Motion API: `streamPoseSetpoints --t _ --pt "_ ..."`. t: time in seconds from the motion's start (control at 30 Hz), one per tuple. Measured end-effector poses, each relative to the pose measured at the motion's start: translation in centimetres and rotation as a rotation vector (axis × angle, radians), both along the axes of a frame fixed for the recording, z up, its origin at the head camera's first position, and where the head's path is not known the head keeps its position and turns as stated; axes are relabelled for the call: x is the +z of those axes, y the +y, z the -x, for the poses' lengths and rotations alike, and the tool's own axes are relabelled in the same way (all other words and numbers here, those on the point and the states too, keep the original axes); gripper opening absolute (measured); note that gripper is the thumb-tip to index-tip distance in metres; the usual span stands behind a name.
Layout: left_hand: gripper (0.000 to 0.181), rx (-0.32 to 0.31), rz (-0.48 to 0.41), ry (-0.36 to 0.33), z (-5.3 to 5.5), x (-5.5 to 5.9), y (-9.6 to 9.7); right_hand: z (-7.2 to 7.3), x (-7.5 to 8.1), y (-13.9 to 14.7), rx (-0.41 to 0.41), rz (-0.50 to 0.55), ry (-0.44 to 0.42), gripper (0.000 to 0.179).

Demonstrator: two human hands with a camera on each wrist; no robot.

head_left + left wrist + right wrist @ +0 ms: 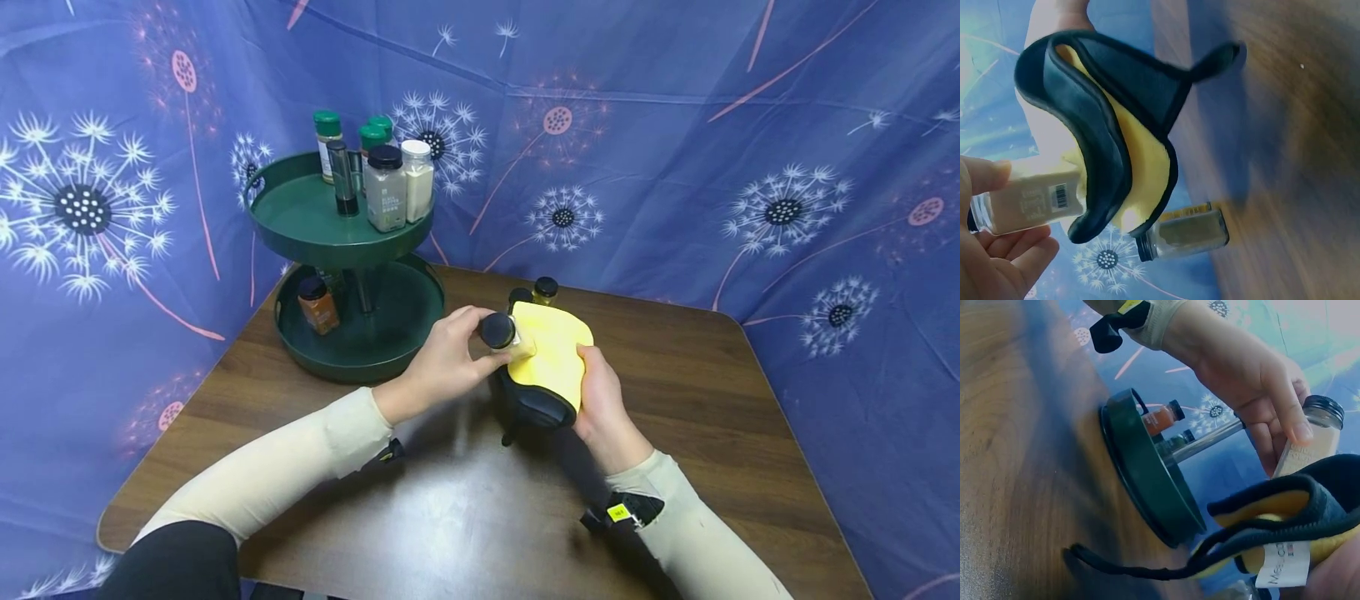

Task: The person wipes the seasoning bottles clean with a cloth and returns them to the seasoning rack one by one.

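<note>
My left hand [448, 353] pinches a clear square spice jar [1034, 195] with a black lid [497, 331] and pale contents between thumb and fingers. The jar is tilted, its lower end against a folded cloth [551, 343], yellow on one side and dark with black edging on the other. My right hand [602, 402] grips that cloth, thumb on the yellow side. A white tag [1283, 564] and a dark hanging loop [1129, 570] show on the cloth in the right wrist view. The cloth hides part of the jar's base.
A two-tier green turntable [341, 242] stands at the back left. Several spice jars and a dark cylinder [343, 179] are on top; an orange-filled jar [318, 307] sits below. Behind the cloth stand black-lidded jars [546, 288]. A patterned blue curtain [637, 167] lines the wooden table [712, 400].
</note>
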State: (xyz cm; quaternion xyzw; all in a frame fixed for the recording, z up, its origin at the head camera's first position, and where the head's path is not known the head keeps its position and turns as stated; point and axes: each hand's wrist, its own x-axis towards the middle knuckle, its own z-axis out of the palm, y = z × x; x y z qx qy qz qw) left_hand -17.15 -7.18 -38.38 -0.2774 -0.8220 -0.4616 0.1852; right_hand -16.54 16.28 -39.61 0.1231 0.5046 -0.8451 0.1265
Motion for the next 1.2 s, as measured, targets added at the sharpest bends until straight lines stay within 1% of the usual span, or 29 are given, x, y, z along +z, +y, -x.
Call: streamPoseSetpoints --t 0.1,0.2,0.27,0.37,0.5,0.6,0.77,0.83,0.97,1.1,1.2 --pt "0.046 -0.019 0.002 -0.035 -0.3 0.0 0.0 0.0 0.0 -0.2 -0.058 0.009 0.022 0.036" --pt "0.046 -0.032 -0.033 -0.078 -0.6 -0.1 0.1 0.0 -0.4 -0.8 -0.096 0.007 0.040 0.034" --pt "0.046 -0.043 -0.068 -0.103 -0.6 -0.1 0.2 0.0 -0.6 -1.3 -0.095 -0.001 0.055 0.032" --pt "0.046 -0.054 -0.112 -0.123 -0.7 -0.1 0.3 0.0 -1.2 -2.1 -0.067 0.000 0.072 0.031" --pt "0.046 -0.026 -0.131 -0.123 -0.9 -0.1 0.4 -0.3 -1.8 -2.8 -0.049 0.004 0.064 0.030" --pt "0.048 0.010 -0.117 -0.122 -0.8 0.0 0.3 -0.4 -2.0 -2.9 -0.055 -0.013 0.051 0.031" --pt "0.046 0.028 -0.099 -0.129 -0.4 0.3 0.2 -0.6 -2.1 -2.5 -0.058 -0.057 0.087 0.033" --pt "0.045 0.034 -0.101 -0.141 -0.3 0.4 0.2 -0.7 -2.0 -2.2 -0.054 -0.069 0.095 0.033" --pt "0.046 0.045 -0.101 -0.170 -0.5 0.5 0.2 -0.7 -2.0 -1.6 -0.050 -0.116 0.094 0.032" --pt "0.046 0.050 -0.087 -0.195 -0.6 0.3 0.3 -0.8 -2.1 -1.2 -0.050 -0.179 0.089 0.033" --pt "0.046 0.065 -0.079 -0.204 -0.7 0.2 0.2 -0.9 -2.1 -1.0 -0.036 -0.198 0.088 0.034"
